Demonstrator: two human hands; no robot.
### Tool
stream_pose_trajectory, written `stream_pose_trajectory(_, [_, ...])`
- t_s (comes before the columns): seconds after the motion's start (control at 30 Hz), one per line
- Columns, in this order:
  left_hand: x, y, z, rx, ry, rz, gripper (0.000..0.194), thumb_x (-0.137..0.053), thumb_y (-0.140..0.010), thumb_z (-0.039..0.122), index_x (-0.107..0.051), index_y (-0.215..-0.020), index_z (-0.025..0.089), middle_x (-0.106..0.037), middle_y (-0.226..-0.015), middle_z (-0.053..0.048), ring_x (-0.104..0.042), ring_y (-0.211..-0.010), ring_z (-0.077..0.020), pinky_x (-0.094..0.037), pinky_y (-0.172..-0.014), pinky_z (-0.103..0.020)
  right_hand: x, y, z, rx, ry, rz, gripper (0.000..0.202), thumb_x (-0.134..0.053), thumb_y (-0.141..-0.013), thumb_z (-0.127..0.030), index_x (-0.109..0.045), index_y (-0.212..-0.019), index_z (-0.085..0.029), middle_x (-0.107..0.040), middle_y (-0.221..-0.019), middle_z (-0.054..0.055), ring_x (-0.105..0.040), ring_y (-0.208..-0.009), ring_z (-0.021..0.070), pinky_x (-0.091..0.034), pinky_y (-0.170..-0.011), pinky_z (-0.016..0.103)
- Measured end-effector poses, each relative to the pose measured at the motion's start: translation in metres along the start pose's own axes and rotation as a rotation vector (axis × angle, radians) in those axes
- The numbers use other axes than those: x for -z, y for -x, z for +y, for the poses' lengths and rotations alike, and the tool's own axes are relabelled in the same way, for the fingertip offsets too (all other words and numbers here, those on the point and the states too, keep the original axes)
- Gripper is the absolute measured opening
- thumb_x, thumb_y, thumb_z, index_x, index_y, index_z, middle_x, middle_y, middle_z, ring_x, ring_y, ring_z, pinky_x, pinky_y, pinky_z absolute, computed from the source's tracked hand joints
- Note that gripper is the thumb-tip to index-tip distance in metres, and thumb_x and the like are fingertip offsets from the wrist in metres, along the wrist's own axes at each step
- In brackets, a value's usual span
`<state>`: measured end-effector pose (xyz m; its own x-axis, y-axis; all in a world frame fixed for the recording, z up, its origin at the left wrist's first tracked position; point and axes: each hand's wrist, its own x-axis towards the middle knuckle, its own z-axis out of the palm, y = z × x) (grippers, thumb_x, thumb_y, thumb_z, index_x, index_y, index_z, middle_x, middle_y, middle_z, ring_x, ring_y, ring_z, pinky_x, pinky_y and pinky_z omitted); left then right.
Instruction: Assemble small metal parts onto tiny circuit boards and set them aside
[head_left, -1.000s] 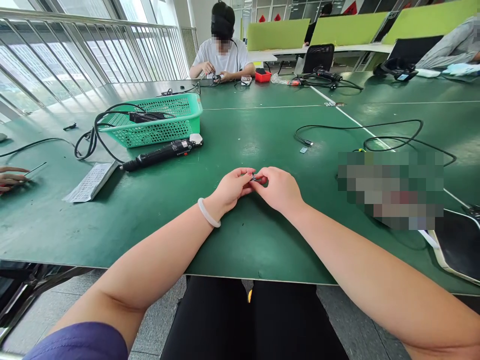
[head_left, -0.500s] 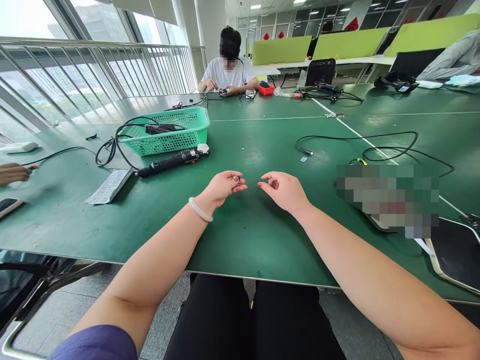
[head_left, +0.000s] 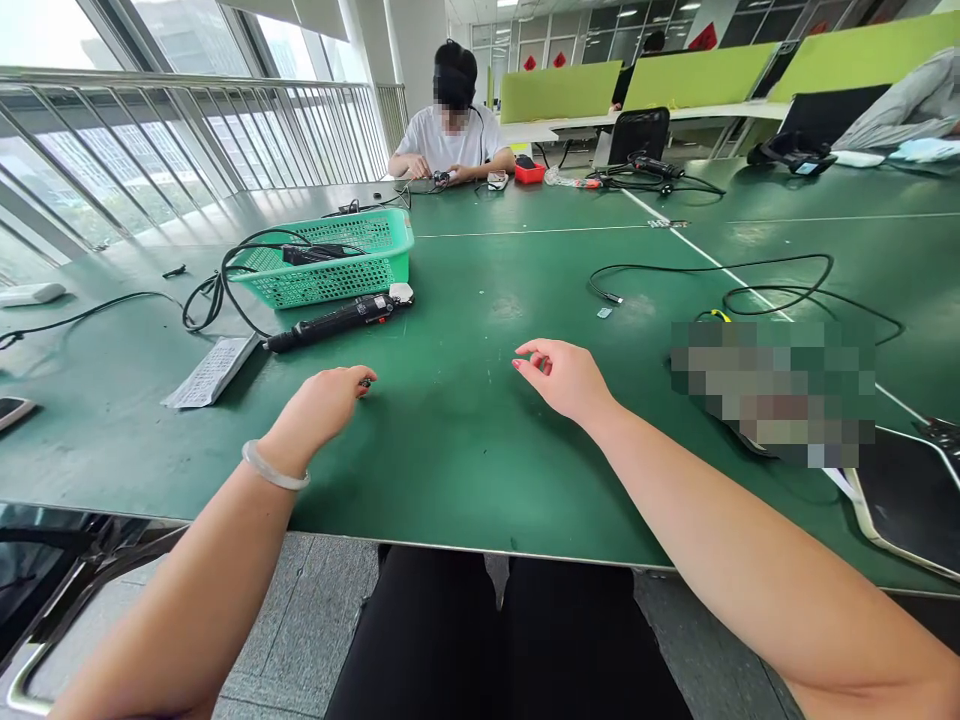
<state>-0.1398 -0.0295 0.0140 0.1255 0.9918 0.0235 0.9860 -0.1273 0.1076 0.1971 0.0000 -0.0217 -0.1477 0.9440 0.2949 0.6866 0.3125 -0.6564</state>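
Small dark metallic piece (head_left: 366,382) sits pinched in the left hand (head_left: 326,402); a black cylindrical tool (head_left: 337,322) lies at that hand's twelve o'clock. The right hand (head_left: 564,380) is released.

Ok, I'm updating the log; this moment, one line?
left hand: holds small dark metallic part | right hand: empty, open | black cylindrical tool beside green plastic basket

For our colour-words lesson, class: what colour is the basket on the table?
The basket is light green, nearly mint; it shows best in the head view.
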Motion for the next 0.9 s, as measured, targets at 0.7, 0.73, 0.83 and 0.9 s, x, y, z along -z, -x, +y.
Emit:
stream_pose_trajectory(0.7, [-0.005, 0.008, -0.025, 0.047, 0.154, 0.066, 0.036, -0.052, -0.076, 0.03, -0.076, -0.103, 0.027, -0.078, -0.089, -0.002, -0.07, -0.094, -0.0274, -0.05, -0.09, -0.037, 0.001, 0.001, -0.002, -0.01, -0.017, -0.02, 0.028, -0.055, -0.088, -0.04, -0.07, -0.102, -0.02, -0.068, -0.077, 0.002, -0.056, -0.065, 0.0154, -0.043, -0.063, 0.031])
stream_pose_trajectory(0.73, [-0.005, 0.008, -0.025, 0.046, 0.159, 0.071, 0.036, -0.052, -0.076, 0.03, -0.076, -0.103, 0.028, -0.078, -0.089, -0.002, -0.07, -0.095, -0.0273, -0.051, -0.09, -0.037, 0.002, 0.001, -0.002, -0.011, -0.015, -0.019, 0.028, -0.055, -0.088, -0.04, -0.07, -0.102, -0.02, -0.068, -0.077, 0.002, -0.055, -0.065, 0.0153, -0.043, -0.063, 0.031])
stream_pose_trajectory(0.83, [-0.006, 0.008, -0.026, 0.044, 0.171, 0.084, 0.035, -0.053, -0.076, 0.031, -0.077, -0.101, 0.029, -0.078, -0.089, -0.001, -0.071, -0.096, -0.027, -0.051, -0.091, -0.036, 0.002, 0.001, -0.002, -0.012, -0.008, -0.012, 0.027, -0.056, -0.088, -0.039, -0.07, -0.101, -0.02, -0.067, -0.077, 0.002, -0.055, -0.066, 0.0153, -0.043, -0.064, 0.032])
stream_pose_trajectory(0.9, [-0.006, 0.008, -0.026, 0.046, 0.171, 0.085, 0.035, -0.053, -0.077, 0.032, -0.077, -0.101, 0.029, -0.079, -0.09, 0.0, -0.071, -0.098, -0.0265, -0.051, -0.091, -0.036, 0.001, 0.001, -0.002, -0.014, -0.007, -0.012, 0.027, -0.056, -0.088, -0.039, -0.07, -0.101, -0.02, -0.067, -0.076, 0.002, -0.055, -0.065, 0.0153, -0.043, -0.064, 0.032])
